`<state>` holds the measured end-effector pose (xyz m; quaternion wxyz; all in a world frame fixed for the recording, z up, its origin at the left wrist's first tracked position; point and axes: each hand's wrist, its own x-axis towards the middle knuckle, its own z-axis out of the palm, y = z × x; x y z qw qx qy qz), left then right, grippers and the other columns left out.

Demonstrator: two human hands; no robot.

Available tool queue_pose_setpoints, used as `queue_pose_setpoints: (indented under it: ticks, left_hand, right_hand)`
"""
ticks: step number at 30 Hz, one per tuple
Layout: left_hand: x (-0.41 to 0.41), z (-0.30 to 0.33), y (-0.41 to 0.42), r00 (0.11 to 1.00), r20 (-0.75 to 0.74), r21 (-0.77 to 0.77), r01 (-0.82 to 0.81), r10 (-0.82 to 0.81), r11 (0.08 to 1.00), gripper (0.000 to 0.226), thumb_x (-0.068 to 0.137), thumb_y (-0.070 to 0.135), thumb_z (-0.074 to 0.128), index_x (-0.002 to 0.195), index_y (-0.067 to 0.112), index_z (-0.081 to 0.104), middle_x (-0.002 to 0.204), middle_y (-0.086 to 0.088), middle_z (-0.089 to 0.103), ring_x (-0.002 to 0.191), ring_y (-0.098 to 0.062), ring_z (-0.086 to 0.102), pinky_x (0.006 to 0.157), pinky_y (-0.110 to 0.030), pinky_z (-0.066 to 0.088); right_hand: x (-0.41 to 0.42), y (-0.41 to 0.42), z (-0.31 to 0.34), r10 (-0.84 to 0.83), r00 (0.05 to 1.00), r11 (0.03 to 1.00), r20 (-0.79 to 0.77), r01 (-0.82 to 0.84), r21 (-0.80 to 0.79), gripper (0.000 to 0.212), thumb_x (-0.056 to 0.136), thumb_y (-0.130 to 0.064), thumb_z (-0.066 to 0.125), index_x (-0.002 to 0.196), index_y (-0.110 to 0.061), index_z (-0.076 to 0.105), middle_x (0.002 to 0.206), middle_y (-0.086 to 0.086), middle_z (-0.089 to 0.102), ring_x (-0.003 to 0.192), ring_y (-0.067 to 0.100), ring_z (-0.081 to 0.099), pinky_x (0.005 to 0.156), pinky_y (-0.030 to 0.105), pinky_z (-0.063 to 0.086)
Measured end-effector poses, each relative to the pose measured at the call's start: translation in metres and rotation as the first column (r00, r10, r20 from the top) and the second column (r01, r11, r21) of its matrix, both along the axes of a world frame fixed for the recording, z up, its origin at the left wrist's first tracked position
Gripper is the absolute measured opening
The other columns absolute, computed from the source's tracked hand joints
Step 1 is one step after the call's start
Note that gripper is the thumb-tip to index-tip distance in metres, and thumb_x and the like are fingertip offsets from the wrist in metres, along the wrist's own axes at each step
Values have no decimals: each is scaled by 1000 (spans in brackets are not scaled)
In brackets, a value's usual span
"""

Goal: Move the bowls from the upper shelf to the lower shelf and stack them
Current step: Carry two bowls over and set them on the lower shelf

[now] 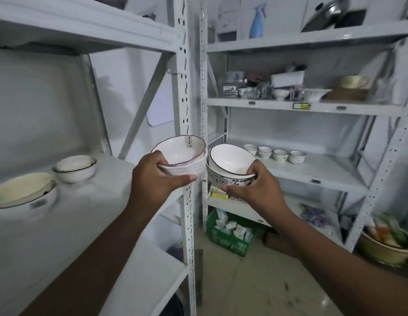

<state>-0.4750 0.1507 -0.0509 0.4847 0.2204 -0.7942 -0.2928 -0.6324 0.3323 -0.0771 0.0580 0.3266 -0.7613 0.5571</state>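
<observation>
Here, left hand (153,179) gripping ribbed bowl (182,159), right hand (255,188) gripping floral bowl (230,168)

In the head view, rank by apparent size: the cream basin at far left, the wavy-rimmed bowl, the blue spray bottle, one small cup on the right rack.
1. Cream basin, though it sits nearest the camera.
2. Wavy-rimmed bowl, held in the left hand.
3. Blue spray bottle.
4. Small cup.

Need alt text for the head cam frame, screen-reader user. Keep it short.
A person holds a bowl in each hand in front of white metal shelving: the left hand grips a ribbed white bowl, the right hand a floral-patterned bowl. Two enamel bowls sit on the shelf to the left.
</observation>
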Motion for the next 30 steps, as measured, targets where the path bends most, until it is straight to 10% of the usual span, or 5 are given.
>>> queue_pose_setpoints:
  ticks: [9,21,26,30]
  left_hand:
    - [-106,-9,52,992,49,30,113,-114,993,61,44,41,94,61,23,38,66,10,43,60,-5,40,52,-18,29]
    - [-226,-18,52,974,83,48,209,-212,977,57,47,44,92,65,24,42,81,3,54,70,-9,47,52,-12,30]
    - [-265,-20,36,963,73,58,256,-260,965,56,49,42,92,64,26,41,86,0,55,72,-9,47,50,-12,26]
    - [-291,-25,24,953,74,74,290,-295,954,55,49,42,92,65,25,42,85,-2,56,70,-13,49,54,-25,31]
  right_hand:
    - [-80,75,-23,-135,991,990,22,136,-31,65,50,-44,94,75,-24,38,69,-8,55,61,12,43,47,24,30]
    - [-156,89,-47,-356,933,934,61,357,-7,63,50,-43,95,76,-23,41,74,-7,64,58,0,49,47,11,40]
    - [-179,75,-42,-407,905,912,124,410,4,64,52,-41,95,85,-14,46,80,9,69,67,28,66,58,50,59]
    - [-197,62,-44,-473,873,881,117,473,27,64,52,-44,94,85,-17,46,84,8,70,75,30,70,64,44,60]
